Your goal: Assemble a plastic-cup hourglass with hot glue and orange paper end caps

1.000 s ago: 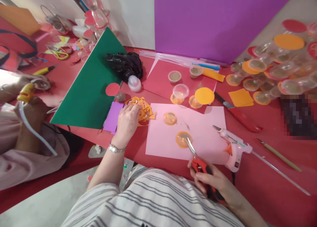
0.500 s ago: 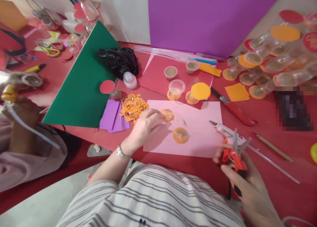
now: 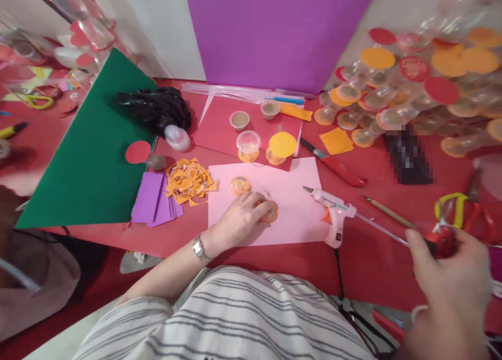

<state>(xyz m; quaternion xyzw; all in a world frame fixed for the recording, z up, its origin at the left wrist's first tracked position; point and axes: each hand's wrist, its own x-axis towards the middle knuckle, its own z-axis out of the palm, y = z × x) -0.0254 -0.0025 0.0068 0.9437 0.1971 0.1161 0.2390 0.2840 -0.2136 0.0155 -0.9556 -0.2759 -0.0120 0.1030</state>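
Note:
My left hand is over the pink sheet, its fingers curled on a clear plastic cup with an orange paper rim. The fingers partly hide that cup. A second clear cup with an orange rim lies just beyond my knuckles. Far to the right, my right hand grips red-handled snips, blurred, above the red table near the yellow and red scissors. Between the hands lies a white glue gun with a glue stick in its back end.
Orange paper scraps and purple paper pieces lie left of the sheet. Small cups of sand stand behind it. A red utility knife and a wooden-handled tool lie right. Several bottle hourglasses crowd the back right.
My left hand has moved from beside the farther cup onto the nearer one. My right hand has carried the snips rightward, away from the glue gun. The view has turned right.

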